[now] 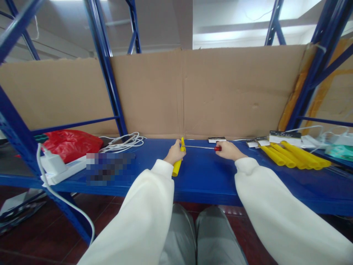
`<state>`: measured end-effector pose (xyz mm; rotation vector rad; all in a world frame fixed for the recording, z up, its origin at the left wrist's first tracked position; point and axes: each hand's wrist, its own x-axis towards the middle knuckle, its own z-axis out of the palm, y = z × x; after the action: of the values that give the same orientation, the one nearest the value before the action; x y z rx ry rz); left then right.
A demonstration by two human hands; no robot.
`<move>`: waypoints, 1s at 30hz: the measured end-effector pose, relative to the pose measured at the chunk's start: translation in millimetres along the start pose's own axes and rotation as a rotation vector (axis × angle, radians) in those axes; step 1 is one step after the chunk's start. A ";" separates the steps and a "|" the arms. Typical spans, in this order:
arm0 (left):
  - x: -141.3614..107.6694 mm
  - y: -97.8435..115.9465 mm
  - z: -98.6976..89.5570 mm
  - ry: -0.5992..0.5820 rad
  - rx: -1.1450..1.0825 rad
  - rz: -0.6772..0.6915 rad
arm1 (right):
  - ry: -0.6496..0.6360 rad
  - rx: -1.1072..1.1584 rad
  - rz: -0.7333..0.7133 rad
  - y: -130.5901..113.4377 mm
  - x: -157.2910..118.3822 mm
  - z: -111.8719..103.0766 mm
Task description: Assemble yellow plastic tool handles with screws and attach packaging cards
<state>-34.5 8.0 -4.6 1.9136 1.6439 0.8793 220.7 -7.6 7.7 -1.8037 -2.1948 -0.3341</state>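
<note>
My left hand (175,151) is closed around a yellow tube-shaped piece (177,168) with a narrower upper end, held upright over the blue shelf. In my right hand (228,150) is a screwdriver (202,147) with a red handle and a long metal shaft. The shaft lies level and points left, its tip at the upper part of the yellow piece. Whether the tip sits in a screw is too small to tell. Both hands are close to the surface of the blue shelf (205,184).
Several yellow tube-shaped pieces (293,156) with black-and-white cards (285,137) lie at the right. At the left are a red plastic bag (73,143), a white power strip (67,170) and a coiled white cable (127,141). Cardboard (237,92) stands behind, between blue posts (106,70).
</note>
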 end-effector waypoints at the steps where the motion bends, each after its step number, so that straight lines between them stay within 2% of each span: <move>1: 0.4 -0.3 0.1 0.001 0.000 0.001 | 0.002 -0.005 0.005 0.6 -0.3 -0.5; 8: 4.3 -4.9 1.5 0.000 -0.009 0.004 | 0.024 -0.025 0.070 3.8 -1.1 -2.2; 15: 7.7 -8.7 3.1 -0.021 -0.066 0.031 | 0.082 -0.011 0.048 6.5 0.3 0.9; 26: 2.0 -2.4 1.3 -0.043 0.004 0.044 | 0.024 -0.039 0.067 3.3 -1.0 -3.7; 30: 0.3 -1.5 0.7 -0.040 0.021 0.063 | 0.041 -0.095 0.047 0.2 -2.1 -8.2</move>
<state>-35.0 8.6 -6.0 1.9944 1.5836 0.8452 221.9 -12.4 14.6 -1.8775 -2.1387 -0.4681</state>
